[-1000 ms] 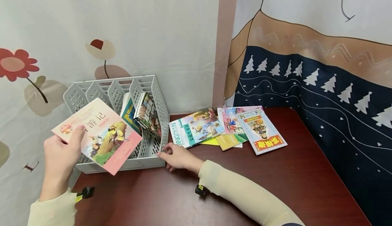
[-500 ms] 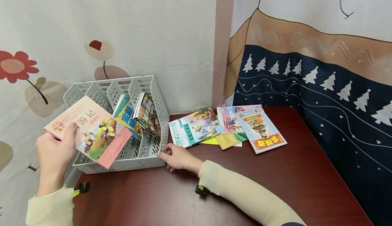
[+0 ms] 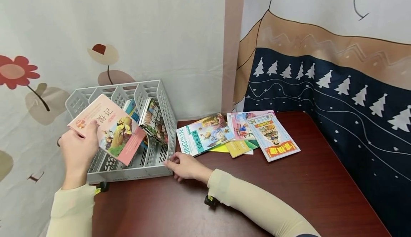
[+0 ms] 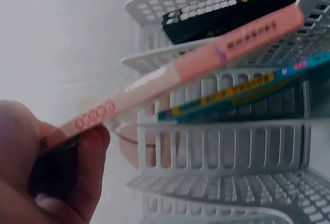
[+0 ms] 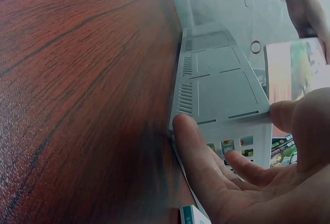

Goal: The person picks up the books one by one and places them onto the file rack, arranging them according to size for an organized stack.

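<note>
Left hand (image 3: 78, 150) gripping one pink book (image 3: 109, 128) tilted over the slotted file rack (image 3: 128, 172), two books already inside, right hand (image 3: 184, 165) fingers bracing rack's front corner, several loose books (image 3: 237, 133) beside it, bare table (image 3: 305, 194) rightward.

One rack (image 3: 160, 101); three books in rack, one held, about five on table (image 3: 305, 194).

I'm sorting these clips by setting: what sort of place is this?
Probably a home desk or reading corner, perhaps staged. A dark wooden table stands in a corner hung with printed cloths; a white file rack holds picture books, and more books lie beside it.
</note>
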Demonstrator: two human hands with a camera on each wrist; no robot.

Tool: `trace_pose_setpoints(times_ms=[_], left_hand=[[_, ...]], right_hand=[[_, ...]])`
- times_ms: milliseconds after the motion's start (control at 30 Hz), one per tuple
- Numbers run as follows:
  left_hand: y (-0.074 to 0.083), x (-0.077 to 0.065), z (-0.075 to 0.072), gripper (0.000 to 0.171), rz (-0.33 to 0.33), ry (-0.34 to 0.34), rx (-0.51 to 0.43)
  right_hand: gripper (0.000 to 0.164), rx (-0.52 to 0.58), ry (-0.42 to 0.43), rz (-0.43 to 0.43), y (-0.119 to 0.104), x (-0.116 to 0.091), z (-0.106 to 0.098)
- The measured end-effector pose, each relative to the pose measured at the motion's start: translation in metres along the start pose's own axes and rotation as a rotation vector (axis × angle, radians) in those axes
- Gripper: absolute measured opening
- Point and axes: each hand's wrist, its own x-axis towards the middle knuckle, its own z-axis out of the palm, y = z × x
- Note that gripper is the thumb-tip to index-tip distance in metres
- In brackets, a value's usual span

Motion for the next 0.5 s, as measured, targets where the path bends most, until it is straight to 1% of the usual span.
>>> trace_pose_setpoints(times_ms=[67,167,300,333,400,500], left_hand=[[0.003,0.002,0.008,0.047,0.021,0.031,0.024],[0.007,0.005,0.022,0.048,0.071,0.071,0.051],[0.012,0.008,0.042,0.05,0.138,0.066,0.051],[0.013,0.008,0.046,0.051,0.146,0.058,0.046],[0.016,0.009,0.054,0.051,0.164,0.052,0.043],[0.019,0.011,0.063,0.05,0.189,0.051,0.04]], right_hand=[[0.042,-0.003,0.006,-0.001,0.0,0.0,0.001],[0.042,-0.005,0.012,0.0,0.0,0.001,0.002],[0.043,-0.014,0.027,0.007,0.0,0.001,0.003],[0.045,-0.014,0.031,0.009,0.0,0.001,0.003],[0.051,-0.007,0.037,0.013,0.0,0.001,0.003],[0.065,0.008,0.044,0.02,0.0,0.001,0.003]])
